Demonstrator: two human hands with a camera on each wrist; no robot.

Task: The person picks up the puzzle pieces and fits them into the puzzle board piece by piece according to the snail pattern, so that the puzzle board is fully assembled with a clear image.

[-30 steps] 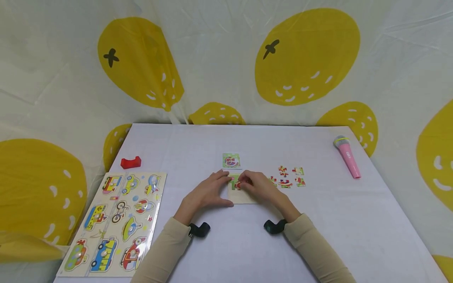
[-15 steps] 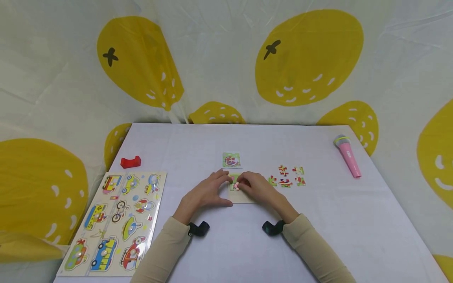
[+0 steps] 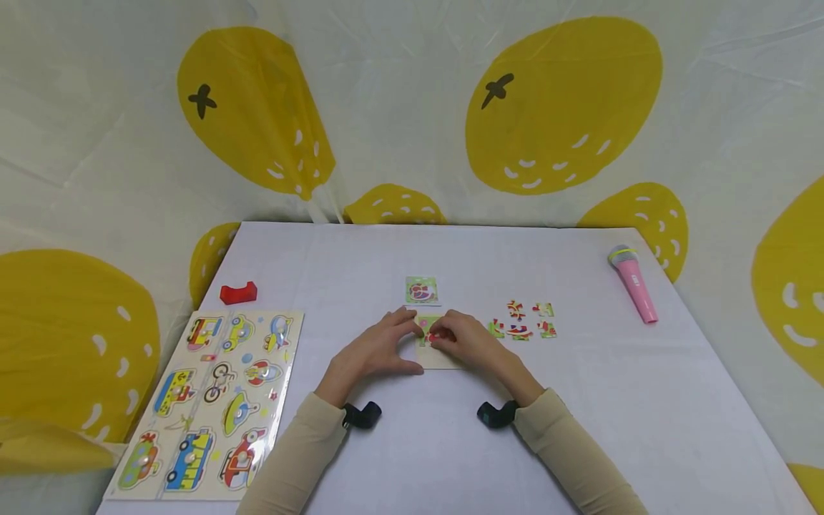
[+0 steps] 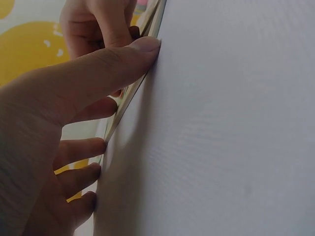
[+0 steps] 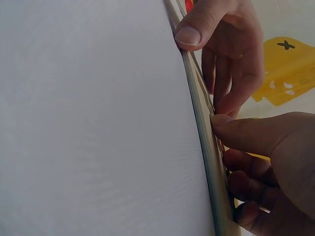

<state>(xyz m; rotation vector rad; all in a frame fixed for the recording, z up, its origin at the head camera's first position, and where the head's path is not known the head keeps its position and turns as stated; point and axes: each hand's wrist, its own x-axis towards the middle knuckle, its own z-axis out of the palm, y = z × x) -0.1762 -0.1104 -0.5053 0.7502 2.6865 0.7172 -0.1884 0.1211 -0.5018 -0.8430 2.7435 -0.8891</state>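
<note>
A person in beige sleeves [image 3: 297, 450] works with both hands at a white table [image 3: 418, 458], seen from above. In the centre of the frame a small pale puzzle board [image 3: 444, 360] lies flat, with a green patch of picture along its upper left part. The left hand [image 3: 380, 347] sits at the board's left side, thumb and fingers spread well apart: the thumb touches the lower left corner and the index fingertip reaches the upper left part of the board. The right hand [image 3: 472, 342] comes in from the right, its thumb and index finger nearly closed, pinching a small reddish puzzle piece [image 3: 433, 340] at the board; the fingers cover much of the piece, so whether it is seated cannot be told. Both wrist views show the two hands close together along the board's thin edge. Just right of centre are five loose puzzle pieces [image 3: 519, 332] in red, green and white, three in a lower row and two above. Directly above the board lies a small square picture card [image 3: 421, 291]. A large board of colourful vehicles [image 3: 215, 436] fills the lower left, with a red block [image 3: 238, 292] just above it. At the right of the frame lies a pink toy microphone [image 3: 636, 290]. Behind the table hangs a white cloth [image 3: 399, 93] printed with big yellow fruit shapes.
</note>
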